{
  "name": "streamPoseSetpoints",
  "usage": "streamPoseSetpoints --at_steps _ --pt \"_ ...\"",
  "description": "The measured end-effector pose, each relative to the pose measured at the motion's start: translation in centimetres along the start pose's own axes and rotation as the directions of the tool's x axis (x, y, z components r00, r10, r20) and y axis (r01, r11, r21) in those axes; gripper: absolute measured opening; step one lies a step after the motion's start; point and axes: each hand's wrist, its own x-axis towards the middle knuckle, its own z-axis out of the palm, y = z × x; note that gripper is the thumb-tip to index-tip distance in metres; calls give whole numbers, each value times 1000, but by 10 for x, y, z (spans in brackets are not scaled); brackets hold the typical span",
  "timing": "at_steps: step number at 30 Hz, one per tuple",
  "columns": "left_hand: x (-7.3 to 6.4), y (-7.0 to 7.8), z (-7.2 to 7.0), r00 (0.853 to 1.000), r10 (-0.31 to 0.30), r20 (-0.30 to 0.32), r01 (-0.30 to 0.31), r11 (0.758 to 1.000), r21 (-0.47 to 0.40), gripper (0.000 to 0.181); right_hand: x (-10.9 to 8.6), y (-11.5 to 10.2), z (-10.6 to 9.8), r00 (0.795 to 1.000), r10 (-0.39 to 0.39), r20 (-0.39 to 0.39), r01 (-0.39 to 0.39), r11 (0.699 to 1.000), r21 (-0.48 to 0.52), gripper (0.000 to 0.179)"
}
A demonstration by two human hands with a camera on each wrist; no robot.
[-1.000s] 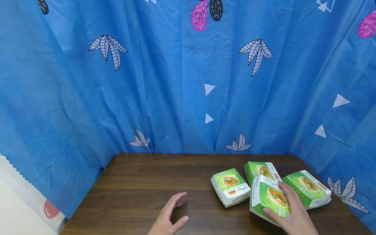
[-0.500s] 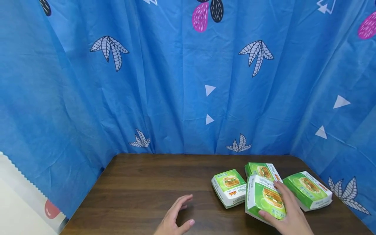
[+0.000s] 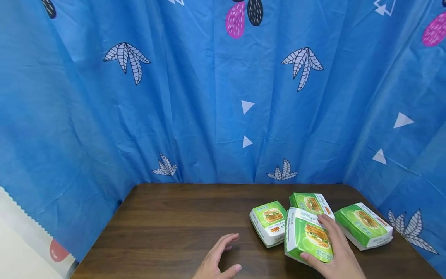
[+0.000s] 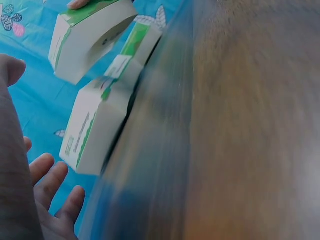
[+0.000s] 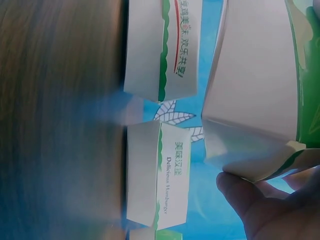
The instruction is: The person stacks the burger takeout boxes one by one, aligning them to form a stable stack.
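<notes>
My right hand (image 3: 337,252) grips a green and white hamburger box (image 3: 308,234), thumb on the near side and fingers over the far side. In the right wrist view the box's pale underside (image 5: 255,70) shows, raised off the table, with the thumb at its lower edge. My left hand (image 3: 217,257) hovers over the table's front middle, fingers spread apart and holding nothing. Similar boxes stand around the held one: one box (image 3: 268,219) to its left, another box (image 3: 310,202) partly hidden behind it, and a third box (image 3: 366,224) to its right.
The brown wooden table (image 3: 174,217) stretches left of the boxes. Beyond its back edge hangs a blue patterned curtain (image 3: 195,97), which continues along both sides. A pale surface (image 3: 24,248) lies past the table's left edge.
My right hand has carried the hamburger box leftward, so it now overlaps the left box in the head view. My left hand has shifted right, toward it. The other boxes stayed put.
</notes>
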Motion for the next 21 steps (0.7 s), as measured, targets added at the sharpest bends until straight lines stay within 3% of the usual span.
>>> streamPoseSetpoints --at_steps 7,11,21 --pt "8 1 11 999 45 13 -45 999 -7 66 -1 -8 2 1000 0 16 0 1000 3 111" --pt "11 1 15 999 36 14 -36 999 -5 67 -1 -13 4 999 -37 2 37 999 12 111" --pt "20 -2 24 995 101 9 -102 994 31 71 -8 -23 11 989 -137 -46 139 990 31 114"
